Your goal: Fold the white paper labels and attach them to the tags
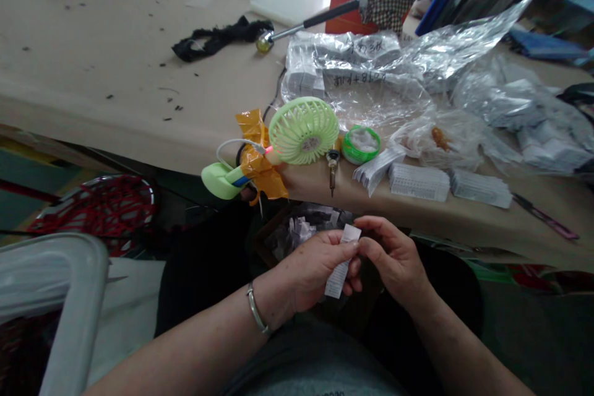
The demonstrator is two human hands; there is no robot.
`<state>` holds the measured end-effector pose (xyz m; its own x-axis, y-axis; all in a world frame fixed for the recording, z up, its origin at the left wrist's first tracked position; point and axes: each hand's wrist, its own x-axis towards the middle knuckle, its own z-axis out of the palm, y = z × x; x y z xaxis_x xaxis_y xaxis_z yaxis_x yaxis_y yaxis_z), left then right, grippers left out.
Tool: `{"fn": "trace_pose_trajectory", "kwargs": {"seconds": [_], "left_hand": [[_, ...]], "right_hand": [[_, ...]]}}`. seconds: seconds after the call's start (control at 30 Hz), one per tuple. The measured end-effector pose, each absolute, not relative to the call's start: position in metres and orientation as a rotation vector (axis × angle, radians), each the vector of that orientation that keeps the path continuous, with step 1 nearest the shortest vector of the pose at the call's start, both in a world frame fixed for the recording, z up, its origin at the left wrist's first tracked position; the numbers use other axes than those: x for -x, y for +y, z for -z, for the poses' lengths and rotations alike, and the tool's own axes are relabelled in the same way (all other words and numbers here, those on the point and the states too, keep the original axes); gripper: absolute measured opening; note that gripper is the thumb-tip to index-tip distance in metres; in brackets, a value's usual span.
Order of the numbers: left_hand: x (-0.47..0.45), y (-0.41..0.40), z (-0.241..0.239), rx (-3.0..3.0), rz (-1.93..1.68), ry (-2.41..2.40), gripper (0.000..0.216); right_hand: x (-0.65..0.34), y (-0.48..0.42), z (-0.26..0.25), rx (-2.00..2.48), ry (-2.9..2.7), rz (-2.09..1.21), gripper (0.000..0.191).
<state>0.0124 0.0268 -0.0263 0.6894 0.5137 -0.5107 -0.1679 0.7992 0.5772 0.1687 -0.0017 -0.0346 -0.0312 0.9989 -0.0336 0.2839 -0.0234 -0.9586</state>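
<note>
My left hand (320,263) is closed around a white printed label (338,277), its thumb pressed on the front. Close by on the right, my right hand (394,260) has thumb and fingers drawn together near the label's upper edge; whether anything is pinched there I cannot make out. Both hands are above my lap, just below the table edge. Under them is a box (269,241) with loose white slips (301,230) inside. On the table in front lie stacks of similar labels (417,182), and next to them stands a round green tub (361,144) with white contents.
A green fan (304,131) is fixed at the table edge with orange tape (264,173). Beside it, a pointed metal tool (332,170) juts toward me. Clear plastic bags (362,80), a hammer (301,28) and a thin cutter (545,216) lie on the table. A grey crate (88,297) stands left.
</note>
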Motion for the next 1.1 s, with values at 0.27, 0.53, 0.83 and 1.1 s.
{"fn": "trace_pose_trajectory", "kwargs": {"seconds": [0.27, 0.53, 0.83, 1.1], "left_hand": [[-0.01, 0.025, 0.026, -0.649, -0.468, 0.792, 0.026], [0.004, 0.037, 0.024, -1.148, -0.716, 0.973, 0.018], [0.018, 0.051, 0.018, -1.511, -0.894, 1.207, 0.018], [0.019, 0.059, 0.019, -1.643, -0.927, 1.216, 0.021]], "right_hand": [[-0.156, 0.016, 0.039, 1.379, -1.104, -1.416, 0.018], [-0.141, 0.03, 0.029, 1.33, -1.273, -1.287, 0.013], [-0.134, 0.045, 0.016, 1.468, -1.602, -0.903, 0.013], [-0.133, 0.051, 0.015, 1.435, -1.721, -0.723, 0.013]]}}
